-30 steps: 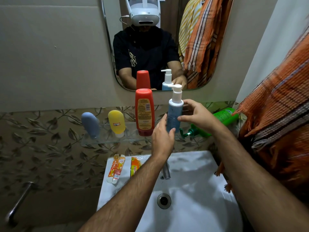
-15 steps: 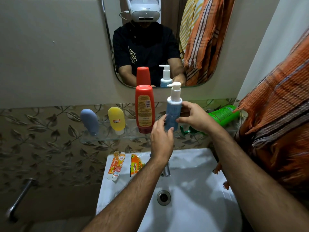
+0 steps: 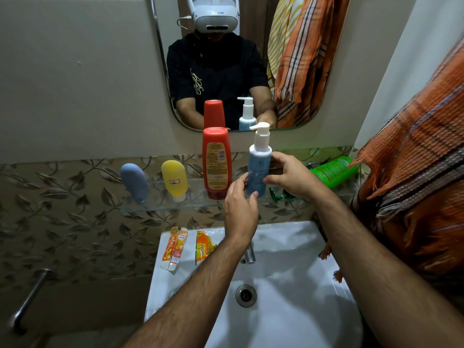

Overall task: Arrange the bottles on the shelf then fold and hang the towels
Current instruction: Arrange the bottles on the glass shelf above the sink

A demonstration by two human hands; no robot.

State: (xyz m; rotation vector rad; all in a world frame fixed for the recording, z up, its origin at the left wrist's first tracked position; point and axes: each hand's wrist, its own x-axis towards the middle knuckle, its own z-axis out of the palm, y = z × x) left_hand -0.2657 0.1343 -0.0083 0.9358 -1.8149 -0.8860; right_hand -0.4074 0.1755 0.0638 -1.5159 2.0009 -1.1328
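Since the earlier frames, the light-blue plastic pump bottle with the white dispenser head [image 3: 259, 164] has barely shifted at the centre of the frame, but its spout has turned to point toward the left. Both hands stay on it, so I judge this a final squaring-up of the bottle, not a fresh placement.

It stands upright on the clear glass shelf [image 3: 155, 205], just right of the tall red squeeze bottle with the yellow label [image 3: 217, 163]. Further left stand a yellow tube [image 3: 174, 179] and a grey-blue tube [image 3: 134, 181].

At centre, the right hand [image 3: 292, 178] pinches the blue bottle's body from the right between thumb and curled fingers. Just below it, the left hand [image 3: 241, 209] touches the bottle's lower left side with loosely bent fingertips.

At the right of the shelf a green pump bottle [image 3: 331, 172] lies on its side, not yet arranged. An orange checked towel [image 3: 414, 156] hangs unfolded at the right edge.
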